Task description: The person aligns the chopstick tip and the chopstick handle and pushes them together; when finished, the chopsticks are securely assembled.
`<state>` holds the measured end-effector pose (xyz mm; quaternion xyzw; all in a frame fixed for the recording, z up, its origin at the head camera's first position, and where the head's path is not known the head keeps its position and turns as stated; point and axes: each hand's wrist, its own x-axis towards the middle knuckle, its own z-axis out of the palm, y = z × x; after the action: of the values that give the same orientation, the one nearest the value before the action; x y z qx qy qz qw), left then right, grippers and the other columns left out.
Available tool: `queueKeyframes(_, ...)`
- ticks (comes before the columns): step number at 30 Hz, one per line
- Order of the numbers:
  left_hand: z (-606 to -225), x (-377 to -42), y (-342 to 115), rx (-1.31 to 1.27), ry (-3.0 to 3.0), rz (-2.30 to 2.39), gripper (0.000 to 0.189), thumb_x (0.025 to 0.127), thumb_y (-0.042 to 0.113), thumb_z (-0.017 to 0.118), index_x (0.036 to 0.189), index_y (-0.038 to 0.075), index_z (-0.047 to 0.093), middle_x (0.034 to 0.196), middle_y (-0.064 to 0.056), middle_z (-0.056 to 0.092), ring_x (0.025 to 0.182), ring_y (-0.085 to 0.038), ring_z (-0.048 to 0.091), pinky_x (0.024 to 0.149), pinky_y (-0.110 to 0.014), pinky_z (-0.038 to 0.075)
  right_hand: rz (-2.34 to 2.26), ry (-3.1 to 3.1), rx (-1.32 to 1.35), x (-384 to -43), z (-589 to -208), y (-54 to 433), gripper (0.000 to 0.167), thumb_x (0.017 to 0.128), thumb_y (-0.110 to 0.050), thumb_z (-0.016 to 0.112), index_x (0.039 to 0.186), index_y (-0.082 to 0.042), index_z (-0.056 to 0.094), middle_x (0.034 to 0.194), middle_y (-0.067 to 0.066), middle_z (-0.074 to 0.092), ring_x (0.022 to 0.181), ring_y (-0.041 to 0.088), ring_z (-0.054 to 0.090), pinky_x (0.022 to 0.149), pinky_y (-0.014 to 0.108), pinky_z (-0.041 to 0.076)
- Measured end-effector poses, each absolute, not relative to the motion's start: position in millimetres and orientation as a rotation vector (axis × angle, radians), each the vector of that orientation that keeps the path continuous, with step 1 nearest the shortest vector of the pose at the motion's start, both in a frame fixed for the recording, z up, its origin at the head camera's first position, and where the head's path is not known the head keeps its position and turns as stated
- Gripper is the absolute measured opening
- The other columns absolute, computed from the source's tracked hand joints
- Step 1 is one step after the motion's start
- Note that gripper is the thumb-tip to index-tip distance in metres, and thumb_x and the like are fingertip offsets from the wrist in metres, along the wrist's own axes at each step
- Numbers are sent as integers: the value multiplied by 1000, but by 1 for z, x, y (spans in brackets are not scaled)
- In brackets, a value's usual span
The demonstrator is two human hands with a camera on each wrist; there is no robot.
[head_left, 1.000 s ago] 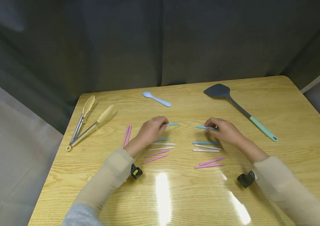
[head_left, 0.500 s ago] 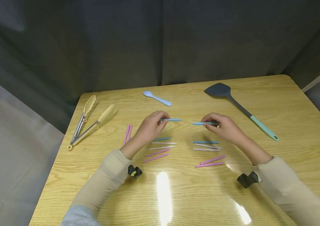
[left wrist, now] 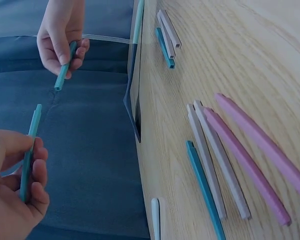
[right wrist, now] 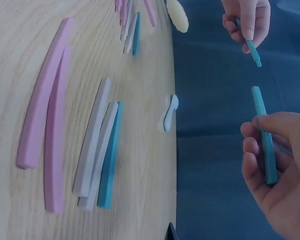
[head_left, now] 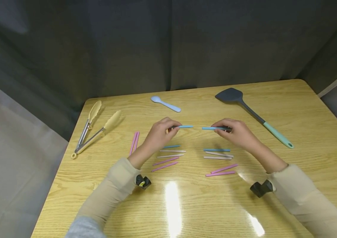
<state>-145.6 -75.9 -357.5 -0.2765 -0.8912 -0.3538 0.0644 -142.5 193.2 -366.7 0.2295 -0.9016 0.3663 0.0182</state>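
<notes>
My left hand (head_left: 159, 134) pinches a blue stick (head_left: 187, 126) between thumb and fingers. In the left wrist view this stick has a narrower, stepped tip (left wrist: 38, 107). Opposite it, my right hand (head_left: 236, 133) holds another blue stick (head_left: 207, 128), whose facing end looks hollow in the left wrist view. Both sticks are held above the table, nearly in line, with a small gap between their ends. Below the left hand lie a blue stick (head_left: 171, 146), white sticks (head_left: 170, 155) and pink sticks (head_left: 165, 166). A similar group, with a blue stick (head_left: 216, 150), lies below the right hand.
Yellow-tipped tongs (head_left: 80, 145) lie spread at the left, near two more pink sticks (head_left: 132, 142). A light blue spoon (head_left: 168, 105) rests toward the back. At the back right is a dark turner (head_left: 251, 114) with a green handle. Dark curtains (head_left: 127, 49) hang behind the table.
Both hands have risen from nearer the table and brought the two blue sticks closer together. The gap between their ends has narrowed. The sticks on the table have not moved.
</notes>
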Motion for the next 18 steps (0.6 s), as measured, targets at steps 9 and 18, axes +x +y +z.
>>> queueKeyframes(9,-360,-146,-71,-865,-2609,-1040,14,87,13,59,96,7,68,82,-1,60,66,-9,48,57,-19,40,1122,-2759,735,-142,-360,187,14,85,-10,61,97,-6,66,89,6,65,69,13,53,58,24,46)
queueKeyframes(18,-360,-145,-69,-877,-2569,-1067,14,87,12,59,96,6,68,81,0,60,66,-9,48,58,-19,40,1132,-2747,760,-141,-353,183,15,86,-9,60,99,-5,66,92,7,64,73,15,57,60,26,49)
